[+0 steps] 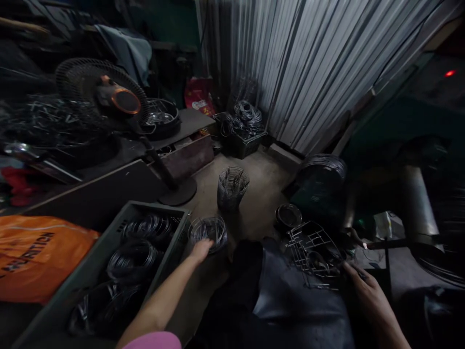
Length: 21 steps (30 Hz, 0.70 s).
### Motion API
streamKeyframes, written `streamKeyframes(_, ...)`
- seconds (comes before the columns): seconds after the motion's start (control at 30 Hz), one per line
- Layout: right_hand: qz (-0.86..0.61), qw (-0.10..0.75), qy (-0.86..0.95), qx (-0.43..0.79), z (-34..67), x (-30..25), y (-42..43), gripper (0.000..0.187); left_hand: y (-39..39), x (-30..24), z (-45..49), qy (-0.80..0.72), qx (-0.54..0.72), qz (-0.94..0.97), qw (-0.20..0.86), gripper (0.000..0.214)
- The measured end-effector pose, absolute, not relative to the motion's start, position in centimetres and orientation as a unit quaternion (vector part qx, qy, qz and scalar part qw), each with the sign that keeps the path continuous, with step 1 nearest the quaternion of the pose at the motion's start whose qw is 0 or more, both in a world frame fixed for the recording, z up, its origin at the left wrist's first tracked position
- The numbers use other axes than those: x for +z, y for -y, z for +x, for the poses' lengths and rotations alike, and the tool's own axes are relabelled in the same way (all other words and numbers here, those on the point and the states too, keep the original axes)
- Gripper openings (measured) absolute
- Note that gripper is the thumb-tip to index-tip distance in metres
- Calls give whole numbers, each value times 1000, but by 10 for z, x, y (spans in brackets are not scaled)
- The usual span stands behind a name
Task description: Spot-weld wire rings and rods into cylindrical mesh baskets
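Note:
My left hand (202, 250) reaches over the near rim of a round wire basket (198, 228) on the floor, with loose wire pieces showing inside it. Its fingertips are blurred against the wires, so what they hold cannot be told. On the right, my right hand (366, 286) is closed beside a welded wire rack (308, 247). Something dark shows at its fingers, too dim to name. The rack lies tilted next to a black apron (290, 295) over my lap. Just beyond the wire basket, a tall stack of wire rings (233, 189) stands upright.
A green crate (140, 206) with wire coils sits at left, beside an orange bag (39, 257). A standing fan (119, 97) rises behind it. Another crate (245, 145) heaped with wire stands by the corrugated wall (312, 68). A metal cylinder (421, 203) is at right.

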State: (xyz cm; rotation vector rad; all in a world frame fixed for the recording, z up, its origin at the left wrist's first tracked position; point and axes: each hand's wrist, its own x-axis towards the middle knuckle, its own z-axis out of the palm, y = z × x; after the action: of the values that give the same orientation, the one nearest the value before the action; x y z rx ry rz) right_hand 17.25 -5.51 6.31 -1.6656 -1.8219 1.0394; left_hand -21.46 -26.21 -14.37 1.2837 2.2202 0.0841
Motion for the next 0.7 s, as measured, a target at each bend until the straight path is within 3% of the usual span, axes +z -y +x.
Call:
streamKeyframes(0.23, -595, 205, 654, 420, 169, 84, 72, 40, 270, -184, -200, -824, 28, 459, 332, 21)
streamKeyframes(0.4, -563, 273, 601, 497, 177, 87, 97, 36, 227, -163, -166, -817, 56, 475, 323, 35)
streamKeyframes(0.47, -563, 319, 522, 555, 184, 76, 110, 39, 204, -137, -136, -781, 167, 498, 338, 47)
streamKeyframes(0.57, -596, 321, 407, 613, 204, 42, 128, 41, 183, -89, -84, -578, 535, 405, 464, 61)
streamKeyframes(0.63, -646, 248, 400, 601, 225, 14, 139, 36, 177, -62, -55, -472, 599, 362, 537, 65)
streamKeyframes(0.7, -688, 176, 460, 533, 248, -8, 144, 28, 173, -47, -32, -447, 555, 368, 598, 68)
